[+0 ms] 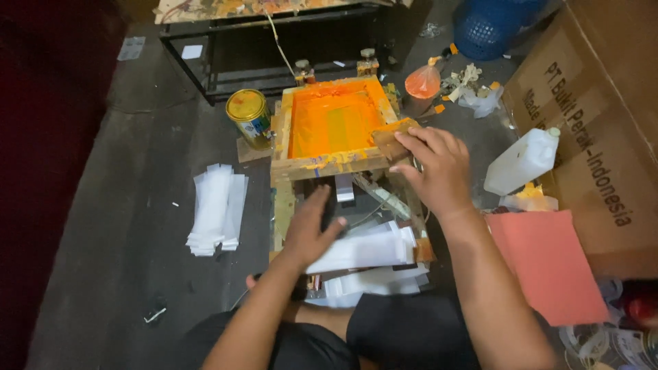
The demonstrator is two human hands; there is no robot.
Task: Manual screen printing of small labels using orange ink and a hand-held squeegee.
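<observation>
- Two hands work at a wooden printing rig on the floor, seen from above.
- The screen frame (pixel 334 127) sits at the centre, a wooden rectangle filled with orange ink; its long axis runs from 6 towards 12 o'clock, tilted up at the near edge.
- The right hand (pixel 435 168) lies at 3 o'clock of the frame, fingers spread moderately and laid flat on a wooden squeegee (pixel 393 135) at the frame's near right corner — touching it from above, not wrapped around it.
- The left hand (pixel 312 229) reaches in at 6 o'clock below the frame, fingers stretched forward and close together, resting on a white strip (pixel 363 250); whether it pinches the strip I cannot tell.
- More white strips are stacked just under that one, long axis from 9 to 3 o'clock.
- A loose pile of strips (pixel 216 209) lies at 9 o'clock, well apart.
- A yellow paint can (pixel 250 116) stands at 10 o'clock, just beside the frame.
- At 3 o'clock — a white plastic jug (pixel 522 161), a red sheet (pixel 548 264), a cardboard box (pixel 603 123).
</observation>
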